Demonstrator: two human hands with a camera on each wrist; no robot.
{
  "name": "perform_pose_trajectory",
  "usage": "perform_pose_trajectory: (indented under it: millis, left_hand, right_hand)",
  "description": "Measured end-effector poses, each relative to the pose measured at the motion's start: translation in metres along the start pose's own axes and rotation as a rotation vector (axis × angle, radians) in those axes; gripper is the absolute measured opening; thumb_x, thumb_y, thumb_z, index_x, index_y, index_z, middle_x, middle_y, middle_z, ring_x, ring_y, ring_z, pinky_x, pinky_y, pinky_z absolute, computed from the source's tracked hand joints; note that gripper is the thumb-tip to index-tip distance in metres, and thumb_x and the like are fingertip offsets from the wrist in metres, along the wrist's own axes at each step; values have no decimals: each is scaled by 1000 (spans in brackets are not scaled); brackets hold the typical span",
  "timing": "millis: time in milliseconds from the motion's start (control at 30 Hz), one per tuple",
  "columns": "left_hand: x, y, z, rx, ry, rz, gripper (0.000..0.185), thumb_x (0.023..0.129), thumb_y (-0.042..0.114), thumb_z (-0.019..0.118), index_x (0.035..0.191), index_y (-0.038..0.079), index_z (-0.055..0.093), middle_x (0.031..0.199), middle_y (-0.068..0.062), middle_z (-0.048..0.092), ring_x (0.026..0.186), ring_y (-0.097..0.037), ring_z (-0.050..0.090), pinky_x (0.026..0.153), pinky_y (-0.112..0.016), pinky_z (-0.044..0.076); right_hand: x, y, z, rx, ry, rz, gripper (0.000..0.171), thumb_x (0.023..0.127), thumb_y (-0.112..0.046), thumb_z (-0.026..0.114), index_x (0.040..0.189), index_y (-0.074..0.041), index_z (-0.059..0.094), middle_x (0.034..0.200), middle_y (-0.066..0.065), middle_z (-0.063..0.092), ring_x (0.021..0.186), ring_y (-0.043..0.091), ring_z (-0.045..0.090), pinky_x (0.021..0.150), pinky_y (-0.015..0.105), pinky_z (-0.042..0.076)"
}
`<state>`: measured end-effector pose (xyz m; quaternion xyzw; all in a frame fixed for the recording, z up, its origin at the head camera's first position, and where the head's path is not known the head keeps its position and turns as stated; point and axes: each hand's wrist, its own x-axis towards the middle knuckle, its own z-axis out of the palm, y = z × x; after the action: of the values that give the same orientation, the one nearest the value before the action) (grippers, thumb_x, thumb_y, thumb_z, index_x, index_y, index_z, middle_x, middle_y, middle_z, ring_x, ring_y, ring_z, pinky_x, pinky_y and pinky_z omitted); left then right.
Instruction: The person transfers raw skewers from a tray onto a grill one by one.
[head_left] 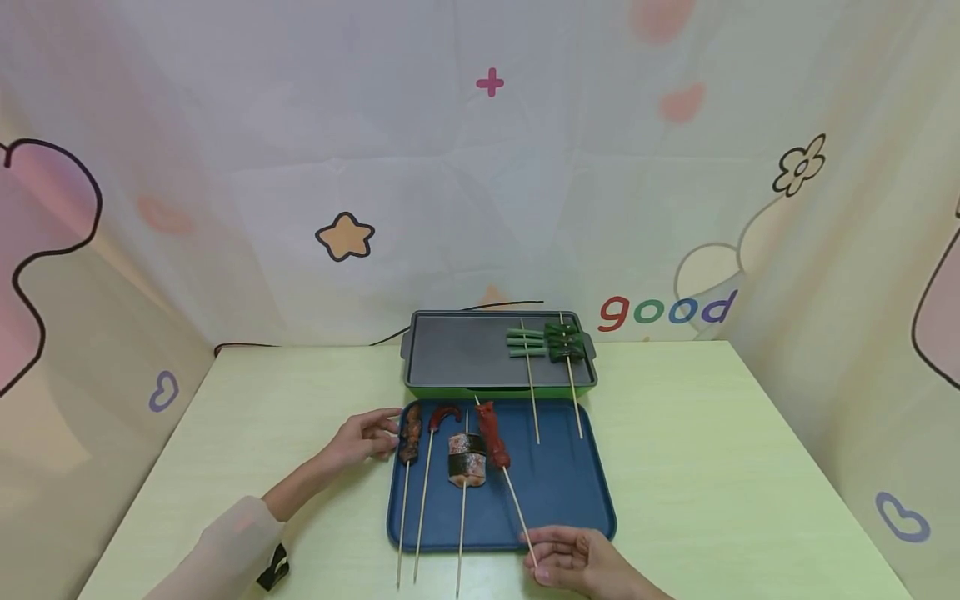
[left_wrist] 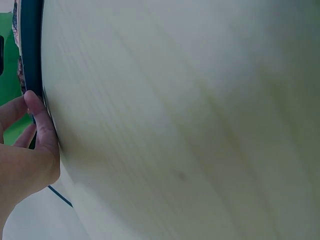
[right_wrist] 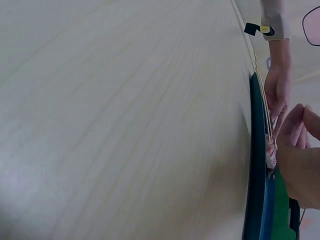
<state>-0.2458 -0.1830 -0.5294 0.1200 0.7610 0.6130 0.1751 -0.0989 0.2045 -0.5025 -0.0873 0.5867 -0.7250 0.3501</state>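
Lying on the dark blue plastic tray (head_left: 558,500): a red sausage on a thin bamboo skewer (head_left: 492,435), meat toward the green-walled electric griddle (head_left: 465,350), long axis slanting back toward the near right. Stick's bare end right at the right hand (head_left: 573,562), fingertips curled about it, apparently pinching, though grip not fully shown. Left hand (head_left: 365,436) farther off, at the tray's left rim, fingers loosely bent, touching the rim beside a dark brown meat skewer (head_left: 409,435), holding nothing.
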Motion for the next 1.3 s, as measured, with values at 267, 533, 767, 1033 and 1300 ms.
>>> perform_pose_trajectory:
  millis: [267,533,767,1033,1300]
  left_hand:
    - [-1,1,0,-5,-11,11,57,97,-7,58,149,-15,37,119,-30,59,83,-4,66,71,-22,59]
    - [-4,4,0,8,-6,11,58,97,-5,59,150,-14,37,121,-33,58,83,-6,65,71,-23,59]
    - [-3,4,1,9,9,1,57,97,-4,60,149,-14,39,119,-32,59,79,-6,64,70,-22,59]
    - [-3,2,1,12,9,8,57,97,-4,60,149,-14,39,118,-29,61,79,-6,64,70,-22,59]
    - [-2,2,0,10,0,14,57,96,-6,59,149,-15,38,119,-31,60,80,-5,65,70,-22,59]
  right_hand:
    - [13,-3,7,-44,-49,-183,58,99,-5,64,145,21,38,114,-3,73,104,5,70,90,18,57]
    - [48,-26,20,-79,163,-206,62,97,-8,68,148,15,40,114,3,71,106,9,70,93,22,58]
    - [78,-43,23,-110,313,-207,56,98,-6,66,149,7,46,120,11,69,113,15,68,100,26,56]
    - [98,-49,22,-110,351,-207,51,102,-7,60,150,3,47,128,15,64,122,18,64,109,31,51]
    - [105,-52,26,-120,502,-202,42,100,4,57,142,11,53,128,28,67,109,18,72,100,31,57]
